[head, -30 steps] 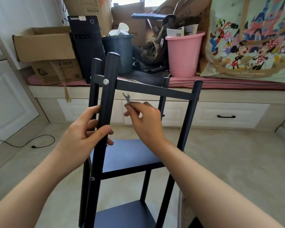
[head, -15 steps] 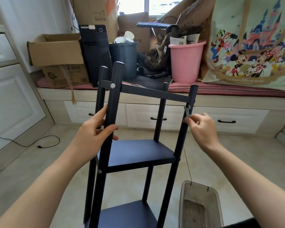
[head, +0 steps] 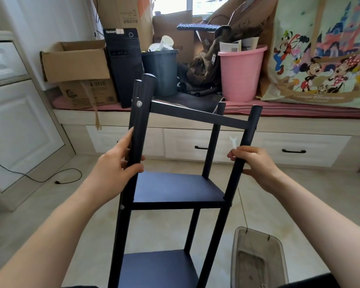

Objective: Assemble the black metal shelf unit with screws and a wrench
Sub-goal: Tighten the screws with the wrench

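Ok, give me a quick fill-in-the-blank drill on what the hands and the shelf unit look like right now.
1. The left hand grips the shelf unit's front-left ____.
2. The small wrench sticks up from the ____ hand.
3. The silver screw sits where the left post meets the top ____.
4. On the ledge behind the unit stands a ____ bucket.

Missing words: post; right; crossbar; pink

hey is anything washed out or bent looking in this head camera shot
Head view: the window is blown out white, the small wrench in the right hand nearly vanishes against the pale drawers, and the wide lens bows the shelf unit posts outward.
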A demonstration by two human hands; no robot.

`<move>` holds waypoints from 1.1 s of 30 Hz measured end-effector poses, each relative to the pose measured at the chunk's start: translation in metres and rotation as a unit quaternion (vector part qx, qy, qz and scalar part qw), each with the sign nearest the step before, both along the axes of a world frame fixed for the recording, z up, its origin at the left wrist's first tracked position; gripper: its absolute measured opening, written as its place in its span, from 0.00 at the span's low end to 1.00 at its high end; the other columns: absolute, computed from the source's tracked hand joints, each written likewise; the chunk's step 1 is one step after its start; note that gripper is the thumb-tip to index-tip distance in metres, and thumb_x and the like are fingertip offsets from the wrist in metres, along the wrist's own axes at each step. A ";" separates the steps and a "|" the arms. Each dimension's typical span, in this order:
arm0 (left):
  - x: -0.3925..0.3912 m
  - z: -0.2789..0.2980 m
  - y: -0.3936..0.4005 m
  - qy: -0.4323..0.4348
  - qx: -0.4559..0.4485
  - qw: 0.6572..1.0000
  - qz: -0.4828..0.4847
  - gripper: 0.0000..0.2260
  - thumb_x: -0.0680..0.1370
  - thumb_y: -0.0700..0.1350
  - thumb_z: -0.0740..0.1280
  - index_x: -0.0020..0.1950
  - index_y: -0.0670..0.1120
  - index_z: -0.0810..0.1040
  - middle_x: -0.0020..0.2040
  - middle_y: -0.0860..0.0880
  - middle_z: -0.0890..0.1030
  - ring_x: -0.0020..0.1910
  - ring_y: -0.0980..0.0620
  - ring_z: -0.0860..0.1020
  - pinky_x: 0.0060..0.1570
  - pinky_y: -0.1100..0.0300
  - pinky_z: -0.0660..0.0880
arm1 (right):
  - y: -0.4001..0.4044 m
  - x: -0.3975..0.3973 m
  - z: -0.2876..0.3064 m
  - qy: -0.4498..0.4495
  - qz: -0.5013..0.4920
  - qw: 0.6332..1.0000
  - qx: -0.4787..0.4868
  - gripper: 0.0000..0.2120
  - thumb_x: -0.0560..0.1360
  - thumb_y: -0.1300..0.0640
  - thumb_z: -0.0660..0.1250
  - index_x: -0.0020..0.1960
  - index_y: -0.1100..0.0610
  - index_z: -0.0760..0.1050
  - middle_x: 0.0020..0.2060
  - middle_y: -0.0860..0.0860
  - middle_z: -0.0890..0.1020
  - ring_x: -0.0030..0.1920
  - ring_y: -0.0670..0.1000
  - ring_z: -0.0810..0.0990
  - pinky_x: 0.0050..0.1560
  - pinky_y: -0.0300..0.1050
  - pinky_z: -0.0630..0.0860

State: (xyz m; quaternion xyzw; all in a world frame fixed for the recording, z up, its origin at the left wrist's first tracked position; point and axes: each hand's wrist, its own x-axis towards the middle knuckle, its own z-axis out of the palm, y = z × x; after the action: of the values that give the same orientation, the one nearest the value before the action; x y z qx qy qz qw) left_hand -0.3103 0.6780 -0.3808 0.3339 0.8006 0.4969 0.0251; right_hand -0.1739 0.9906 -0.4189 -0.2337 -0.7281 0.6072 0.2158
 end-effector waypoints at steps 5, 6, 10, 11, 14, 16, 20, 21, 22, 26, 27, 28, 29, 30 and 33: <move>-0.017 -0.007 -0.004 0.067 -0.034 0.991 0.111 0.37 0.79 0.34 0.69 0.79 0.63 0.60 0.53 0.51 0.82 0.51 0.49 0.82 0.58 0.52 0.77 | -0.015 -0.001 0.006 0.074 0.031 0.997 -0.002 0.12 0.77 0.60 0.67 0.38 0.55 0.85 0.42 0.49 0.85 0.46 0.48 0.80 0.50 0.49 0.81; -0.021 -0.009 -0.007 0.063 -0.031 0.990 0.119 0.37 0.79 0.34 0.69 0.78 0.63 0.61 0.53 0.50 0.82 0.51 0.50 0.82 0.59 0.51 0.77 | -0.018 0.000 0.006 0.080 0.041 0.996 -0.001 0.11 0.77 0.60 0.67 0.38 0.55 0.85 0.41 0.50 0.84 0.45 0.48 0.79 0.50 0.48 0.81; -0.035 -0.016 -0.016 0.028 0.002 0.991 0.130 0.35 0.79 0.35 0.69 0.78 0.62 0.62 0.50 0.55 0.81 0.52 0.54 0.81 0.60 0.50 0.77 | -0.034 0.001 0.009 0.087 0.083 0.993 0.019 0.12 0.77 0.61 0.67 0.37 0.56 0.85 0.37 0.49 0.83 0.42 0.46 0.79 0.47 0.42 0.80; -0.038 -0.018 -0.017 0.022 0.012 0.991 0.133 0.34 0.79 0.34 0.69 0.78 0.62 0.63 0.50 0.55 0.81 0.52 0.55 0.81 0.61 0.50 0.77 | -0.037 0.002 0.010 0.088 0.090 0.992 0.026 0.12 0.77 0.61 0.67 0.37 0.56 0.85 0.37 0.48 0.84 0.42 0.47 0.79 0.49 0.44 0.79; -0.044 -0.023 -0.019 0.007 0.039 0.989 0.142 0.34 0.80 0.32 0.67 0.78 0.61 0.63 0.51 0.55 0.80 0.53 0.55 0.81 0.62 0.48 0.76 | -0.044 0.003 0.011 0.089 0.104 0.990 0.042 0.10 0.77 0.62 0.68 0.39 0.58 0.85 0.39 0.52 0.84 0.44 0.52 0.80 0.57 0.55 0.77; -0.046 -0.026 -0.020 0.006 0.044 0.988 0.149 0.34 0.80 0.32 0.66 0.79 0.61 0.63 0.52 0.54 0.81 0.55 0.53 0.81 0.64 0.47 0.76 | -0.048 0.004 0.011 0.088 0.108 0.989 0.057 0.10 0.77 0.62 0.68 0.40 0.58 0.85 0.40 0.57 0.83 0.47 0.58 0.80 0.60 0.61 0.75; -0.048 -0.035 -0.026 0.010 0.037 0.986 0.162 0.35 0.80 0.30 0.65 0.79 0.60 0.63 0.57 0.51 0.81 0.58 0.52 0.80 0.64 0.45 0.76 | -0.057 0.004 0.013 0.084 0.107 0.986 0.099 0.09 0.76 0.60 0.69 0.40 0.52 0.86 0.46 0.57 0.83 0.53 0.58 0.81 0.63 0.62 0.74; -0.048 -0.037 -0.028 0.004 0.040 0.986 0.160 0.35 0.79 0.30 0.66 0.79 0.60 0.63 0.57 0.51 0.81 0.56 0.55 0.80 0.64 0.47 0.76 | -0.059 0.004 0.013 0.084 0.104 0.985 0.108 0.10 0.76 0.60 0.69 0.40 0.51 0.86 0.48 0.58 0.82 0.54 0.57 0.80 0.63 0.62 0.73; -0.048 -0.038 -0.029 -0.006 0.045 0.987 0.156 0.35 0.79 0.30 0.66 0.78 0.60 0.64 0.57 0.52 0.81 0.54 0.57 0.81 0.63 0.49 0.76 | -0.060 0.004 0.014 0.084 0.103 0.985 0.113 0.10 0.76 0.60 0.70 0.40 0.51 0.86 0.49 0.59 0.81 0.54 0.57 0.79 0.64 0.62 0.73; -0.049 -0.046 -0.031 -0.033 0.053 0.987 0.147 0.35 0.78 0.29 0.67 0.78 0.58 0.64 0.59 0.47 0.80 0.52 0.55 0.82 0.62 0.50 0.77 | -0.064 0.008 0.020 0.086 0.116 0.982 0.124 0.10 0.76 0.61 0.70 0.40 0.50 0.86 0.49 0.60 0.76 0.54 0.57 0.76 0.64 0.60 0.72; -0.050 -0.048 -0.031 -0.033 0.050 0.987 0.148 0.35 0.78 0.29 0.67 0.79 0.57 0.64 0.61 0.45 0.80 0.53 0.53 0.82 0.63 0.48 0.78 | -0.066 0.008 0.021 0.086 0.118 0.981 0.127 0.10 0.76 0.61 0.70 0.40 0.50 0.86 0.49 0.60 0.76 0.54 0.56 0.76 0.63 0.58 0.71; -0.051 -0.050 -0.031 -0.032 0.046 0.987 0.148 0.36 0.78 0.30 0.67 0.79 0.57 0.63 0.62 0.44 0.79 0.54 0.52 0.82 0.63 0.47 0.78 | -0.068 0.009 0.022 0.086 0.119 0.981 0.130 0.10 0.76 0.61 0.70 0.40 0.50 0.86 0.49 0.60 0.76 0.54 0.56 0.76 0.63 0.57 0.71; -0.051 -0.050 -0.030 -0.031 0.041 0.988 0.148 0.36 0.78 0.30 0.68 0.80 0.57 0.63 0.64 0.43 0.79 0.55 0.50 0.82 0.63 0.46 0.78 | -0.071 0.009 0.022 0.086 0.118 0.980 0.134 0.10 0.75 0.61 0.70 0.39 0.50 0.86 0.50 0.62 0.76 0.53 0.57 0.76 0.62 0.57 0.72; -0.052 -0.051 -0.030 -0.030 0.037 0.988 0.149 0.37 0.78 0.30 0.68 0.80 0.58 0.62 0.65 0.43 0.79 0.56 0.50 0.81 0.63 0.45 0.78 | -0.073 0.010 0.023 0.089 0.114 0.980 0.140 0.11 0.75 0.61 0.70 0.39 0.50 0.86 0.49 0.63 0.76 0.53 0.59 0.75 0.60 0.57 0.72; -0.052 -0.050 -0.027 -0.024 0.029 0.988 0.151 0.37 0.79 0.30 0.67 0.80 0.58 0.61 0.68 0.46 0.77 0.61 0.50 0.79 0.65 0.44 0.76 | -0.077 0.012 0.026 0.097 0.104 0.977 0.157 0.11 0.75 0.63 0.70 0.38 0.52 0.86 0.48 0.67 0.75 0.51 0.62 0.74 0.57 0.58 0.73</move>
State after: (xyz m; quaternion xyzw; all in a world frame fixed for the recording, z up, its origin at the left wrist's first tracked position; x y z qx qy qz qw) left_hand -0.3628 0.6509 -0.4310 0.1979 0.8263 0.5258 -0.0407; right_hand -0.1620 0.9137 -0.3927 -0.0597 -0.8104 0.5240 0.2551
